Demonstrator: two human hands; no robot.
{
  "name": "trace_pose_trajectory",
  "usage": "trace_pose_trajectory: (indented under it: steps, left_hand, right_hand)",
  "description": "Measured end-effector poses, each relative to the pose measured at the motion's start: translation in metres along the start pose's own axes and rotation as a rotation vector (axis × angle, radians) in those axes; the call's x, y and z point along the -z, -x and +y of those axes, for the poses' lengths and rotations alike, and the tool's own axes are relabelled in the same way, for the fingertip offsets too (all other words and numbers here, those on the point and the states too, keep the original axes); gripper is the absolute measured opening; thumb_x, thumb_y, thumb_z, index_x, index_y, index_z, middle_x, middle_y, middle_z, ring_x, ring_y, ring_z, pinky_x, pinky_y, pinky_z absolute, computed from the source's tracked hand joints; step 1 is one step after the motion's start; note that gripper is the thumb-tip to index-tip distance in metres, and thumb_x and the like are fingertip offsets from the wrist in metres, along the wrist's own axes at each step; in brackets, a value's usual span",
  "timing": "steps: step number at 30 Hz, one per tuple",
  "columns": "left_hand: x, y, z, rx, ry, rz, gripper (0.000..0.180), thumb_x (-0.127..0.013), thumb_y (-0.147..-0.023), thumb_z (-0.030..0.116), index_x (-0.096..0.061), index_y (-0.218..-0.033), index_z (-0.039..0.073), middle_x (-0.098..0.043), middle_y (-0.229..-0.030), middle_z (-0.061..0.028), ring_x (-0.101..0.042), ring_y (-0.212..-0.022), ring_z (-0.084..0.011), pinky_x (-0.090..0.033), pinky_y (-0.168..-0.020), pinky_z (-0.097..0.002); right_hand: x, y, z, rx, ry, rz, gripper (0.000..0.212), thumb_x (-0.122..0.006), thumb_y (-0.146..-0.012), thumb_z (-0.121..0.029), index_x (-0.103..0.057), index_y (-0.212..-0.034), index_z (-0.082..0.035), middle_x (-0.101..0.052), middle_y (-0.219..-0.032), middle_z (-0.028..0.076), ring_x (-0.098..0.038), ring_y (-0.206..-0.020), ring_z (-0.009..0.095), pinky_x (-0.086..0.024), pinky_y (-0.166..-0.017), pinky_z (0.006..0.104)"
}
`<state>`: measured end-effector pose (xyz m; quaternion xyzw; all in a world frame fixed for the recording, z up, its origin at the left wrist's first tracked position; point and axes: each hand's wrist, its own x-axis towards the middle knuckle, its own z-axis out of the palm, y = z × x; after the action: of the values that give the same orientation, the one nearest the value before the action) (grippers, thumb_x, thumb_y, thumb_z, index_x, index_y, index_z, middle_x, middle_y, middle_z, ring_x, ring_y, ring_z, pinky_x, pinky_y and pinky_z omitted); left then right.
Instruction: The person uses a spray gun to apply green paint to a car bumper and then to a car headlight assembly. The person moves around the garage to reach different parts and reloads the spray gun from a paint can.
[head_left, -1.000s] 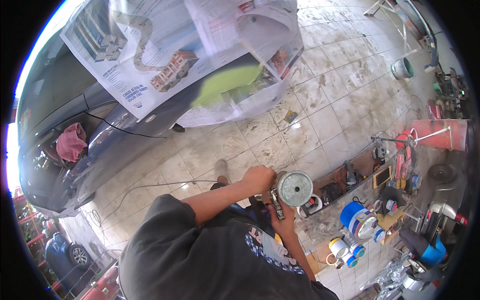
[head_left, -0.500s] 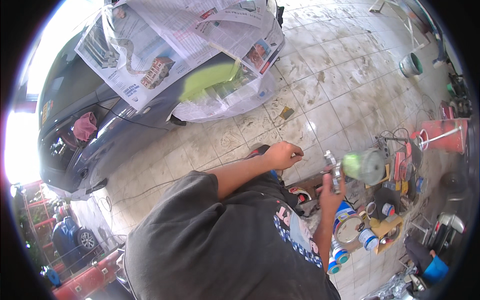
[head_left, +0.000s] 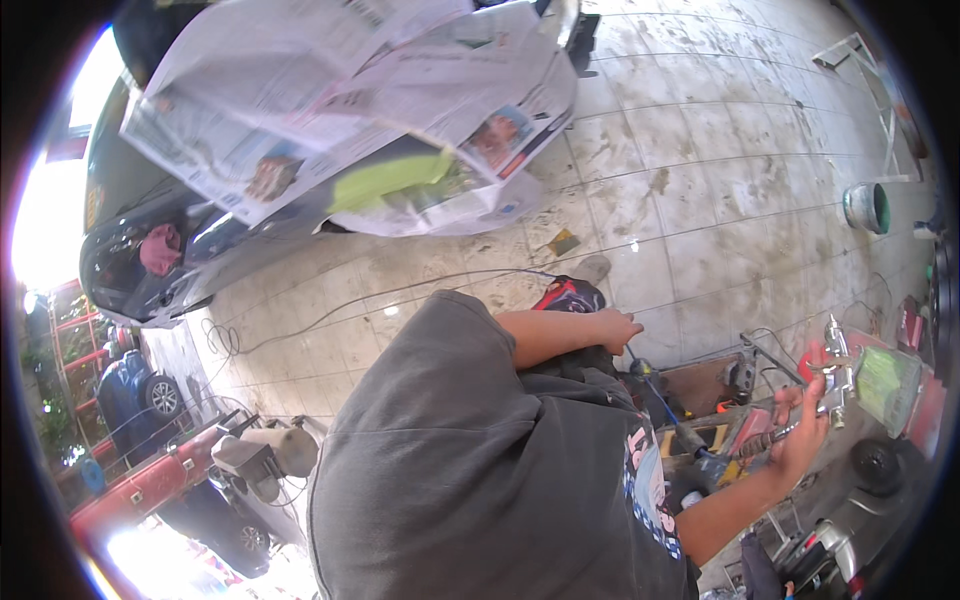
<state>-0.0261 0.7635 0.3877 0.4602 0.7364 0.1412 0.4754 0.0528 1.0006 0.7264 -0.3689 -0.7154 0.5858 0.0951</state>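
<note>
My right hand [head_left: 800, 440] is closed round the grip of a metal spray gun [head_left: 832, 375], held up at the right edge of the view. The gun carries a translucent green cup [head_left: 888, 385] on its far side. My left hand [head_left: 615, 328] is stretched out over the tiled floor with its fingers curled. A thin blue hose [head_left: 655, 395] starts at that hand and runs down to a dark fitting among the tools. My dark grey shirt fills the lower middle and hides what lies under it.
A dark car [head_left: 150, 250] masked with newspaper sheets [head_left: 350, 110] stands at the upper left, with a yellow-green patch [head_left: 395, 175] exposed. A bucket [head_left: 865, 207] sits at the far right. Tools and cans [head_left: 720, 400] crowd the floor by my right arm. A cable [head_left: 400, 295] crosses the tiles.
My right hand has swung the spray gun further right and away from me. My left hand has let go of the cup and moved apart from it, towards the hose.
</note>
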Motion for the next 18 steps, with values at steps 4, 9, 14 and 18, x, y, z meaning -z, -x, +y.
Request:
trace_pose_trajectory:
  steps: [4,9,14,18]
  left_hand:
    - [0.028,-0.093,0.011,-0.067,-0.012,-0.087,0.083,-0.081,-0.077,0.034,-0.044,-0.148,0.013,-0.058,-0.133,-0.0237,-0.064,-0.114,-0.0418,-0.054,-0.089,-0.0537]
    - [0.078,-0.218,0.024,-0.496,-0.025,-0.144,0.058,-0.074,-0.077,0.028,-0.061,-0.13,0.008,-0.07,-0.112,-0.0219,-0.065,-0.111,-0.042,-0.05,-0.095,-0.0515]
    - [0.166,-0.354,0.044,-0.294,-0.227,-0.479,0.065,-0.071,-0.079,0.03,-0.058,-0.14,0.011,-0.067,-0.126,-0.0239,-0.061,-0.121,-0.0395,-0.047,-0.104,-0.0497]
    - [0.229,-0.44,0.068,-0.2,-0.142,-0.439,0.07,-0.073,-0.079,0.033,-0.056,-0.145,0.017,-0.065,-0.132,-0.0216,-0.061,-0.122,-0.0398,-0.046,-0.106,-0.0494]
  right_hand:
    - [0.047,-0.064,-0.036,-0.024,-0.048,0.106,0.046,-0.052,-0.106,-0.037,-0.059,-0.137,-0.003,-0.07,-0.112,0.01,-0.043,-0.053,0.007,-0.034,-0.046,0.0217]
    - [0.098,-0.13,-0.04,0.059,-0.24,0.108,0.045,-0.059,-0.104,-0.04,-0.058,-0.127,-0.001,-0.069,-0.113,0.012,-0.046,-0.052,0.007,-0.035,-0.046,0.022]
    - [0.172,-0.235,-0.044,0.009,-0.199,0.054,0.053,-0.065,-0.102,-0.028,-0.045,-0.146,-0.005,-0.067,-0.11,0.013,-0.046,-0.052,0.006,-0.037,-0.047,0.021]
    - [0.25,-0.334,-0.094,0.057,-0.212,-0.008,0.067,-0.065,-0.102,-0.023,-0.032,-0.158,-0.009,-0.066,-0.107,0.014,-0.045,-0.051,0.005,-0.038,-0.047,0.0214]
